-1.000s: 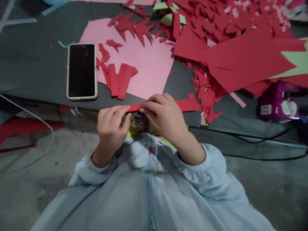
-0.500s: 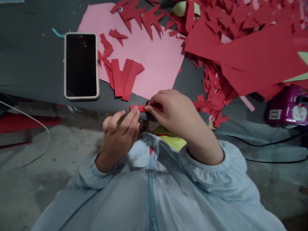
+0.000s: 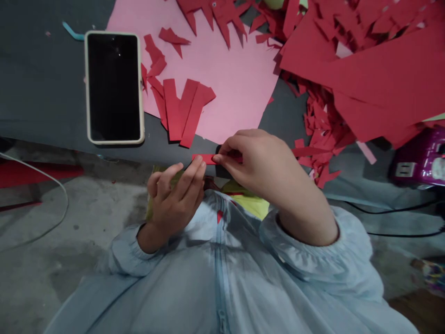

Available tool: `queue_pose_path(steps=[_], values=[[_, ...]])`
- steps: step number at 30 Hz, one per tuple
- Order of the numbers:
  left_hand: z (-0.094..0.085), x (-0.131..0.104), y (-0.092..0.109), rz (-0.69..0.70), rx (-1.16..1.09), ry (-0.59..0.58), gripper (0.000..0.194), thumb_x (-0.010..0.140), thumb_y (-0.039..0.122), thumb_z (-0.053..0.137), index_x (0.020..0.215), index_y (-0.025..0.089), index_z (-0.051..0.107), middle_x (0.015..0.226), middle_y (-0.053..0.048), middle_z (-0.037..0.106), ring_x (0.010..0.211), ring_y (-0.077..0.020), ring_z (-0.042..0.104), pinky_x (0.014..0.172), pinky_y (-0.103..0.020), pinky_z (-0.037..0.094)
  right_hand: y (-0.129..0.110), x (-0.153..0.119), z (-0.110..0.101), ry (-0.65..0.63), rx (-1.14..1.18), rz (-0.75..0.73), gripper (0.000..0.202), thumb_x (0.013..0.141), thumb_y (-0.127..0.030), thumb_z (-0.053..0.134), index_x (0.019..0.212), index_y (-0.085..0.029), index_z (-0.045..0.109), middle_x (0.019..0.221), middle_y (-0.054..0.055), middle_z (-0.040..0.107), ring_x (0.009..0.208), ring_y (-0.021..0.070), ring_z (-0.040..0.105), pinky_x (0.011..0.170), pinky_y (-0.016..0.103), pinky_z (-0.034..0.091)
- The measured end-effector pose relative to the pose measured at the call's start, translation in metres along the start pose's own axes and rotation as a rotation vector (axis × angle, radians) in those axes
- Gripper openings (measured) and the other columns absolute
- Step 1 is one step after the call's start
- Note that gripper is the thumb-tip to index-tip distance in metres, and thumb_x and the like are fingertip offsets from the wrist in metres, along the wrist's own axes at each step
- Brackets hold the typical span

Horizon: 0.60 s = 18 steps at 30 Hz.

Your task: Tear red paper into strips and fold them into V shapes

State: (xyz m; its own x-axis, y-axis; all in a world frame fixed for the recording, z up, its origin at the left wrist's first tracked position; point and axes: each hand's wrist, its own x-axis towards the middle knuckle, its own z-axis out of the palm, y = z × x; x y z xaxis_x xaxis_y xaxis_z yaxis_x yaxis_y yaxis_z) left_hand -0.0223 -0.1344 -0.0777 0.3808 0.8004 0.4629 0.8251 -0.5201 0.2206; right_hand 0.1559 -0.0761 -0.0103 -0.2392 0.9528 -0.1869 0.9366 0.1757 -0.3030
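Observation:
At the table's near edge, a narrow red paper strip (image 3: 207, 159) stretches between both hands. My right hand (image 3: 262, 162) pinches it between thumb and forefinger; the rest of the strip is partly hidden behind that hand. The first two fingertips of my left hand (image 3: 177, 199) press on the strip's left end, with the other fingers bent and apart and the thumb hidden. Just beyond lie several cut red paper strips (image 3: 189, 111) on a pink paper sheet (image 3: 232, 88). Farther back are spiky red paper cutouts (image 3: 222, 18), one with a small eye.
A phone (image 3: 114, 88) with a pale case lies on the dark table (image 3: 45, 83) at left. Large red sheets (image 3: 375, 83) and a heap of red scraps (image 3: 321, 120) cover the right. A purple device (image 3: 424, 157) stands at the right edge, near black cables (image 3: 392, 209).
The view has shifted, so the phone and papers appear larger and the far cutouts are partly cropped. Both hands keep nearly the same position on the red strip.

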Motion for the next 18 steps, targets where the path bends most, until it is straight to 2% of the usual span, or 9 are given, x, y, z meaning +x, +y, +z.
queue_pose_path(steps=[8, 14, 18], values=[[0.0015, -0.0007, 0.0022, -0.013, 0.026, 0.016, 0.04, 0.089, 0.024, 0.062, 0.129, 0.021, 0.061, 0.121, 0.001, 0.073, 0.106, -0.0217, 0.057, 0.095, -0.037, 0.035, -0.0024, 0.002, -0.0015, -0.002, -0.039, -0.019, 0.017, 0.087, -0.018, 0.056, 0.077, -0.017, 0.069, 0.076, 0.008, 0.067, 0.071, 0.0194, 0.057, 0.062, 0.03, 0.035], [0.0017, -0.0006, 0.0056, -0.027, 0.071, -0.011, 0.041, 0.09, 0.026, 0.061, 0.13, 0.019, 0.06, 0.124, 0.001, 0.072, 0.106, -0.0229, 0.057, 0.094, -0.038, 0.035, -0.0065, 0.0034, -0.0038, -0.033, -0.098, -0.014, 0.019, 0.087, -0.018, 0.054, 0.078, -0.015, 0.07, 0.078, 0.01, 0.068, 0.073, 0.0205, 0.058, 0.063, 0.031, 0.034], [0.0013, -0.0017, 0.0072, -0.018, 0.103, -0.062, 0.048, 0.091, 0.028, 0.059, 0.137, 0.019, 0.053, 0.13, 0.0, 0.069, 0.11, -0.0234, 0.058, 0.094, -0.04, 0.037, -0.0093, 0.0052, -0.0048, -0.037, -0.119, -0.002, 0.019, 0.086, -0.019, 0.054, 0.078, -0.014, 0.071, 0.078, 0.011, 0.069, 0.072, 0.0211, 0.058, 0.062, 0.032, 0.034]])
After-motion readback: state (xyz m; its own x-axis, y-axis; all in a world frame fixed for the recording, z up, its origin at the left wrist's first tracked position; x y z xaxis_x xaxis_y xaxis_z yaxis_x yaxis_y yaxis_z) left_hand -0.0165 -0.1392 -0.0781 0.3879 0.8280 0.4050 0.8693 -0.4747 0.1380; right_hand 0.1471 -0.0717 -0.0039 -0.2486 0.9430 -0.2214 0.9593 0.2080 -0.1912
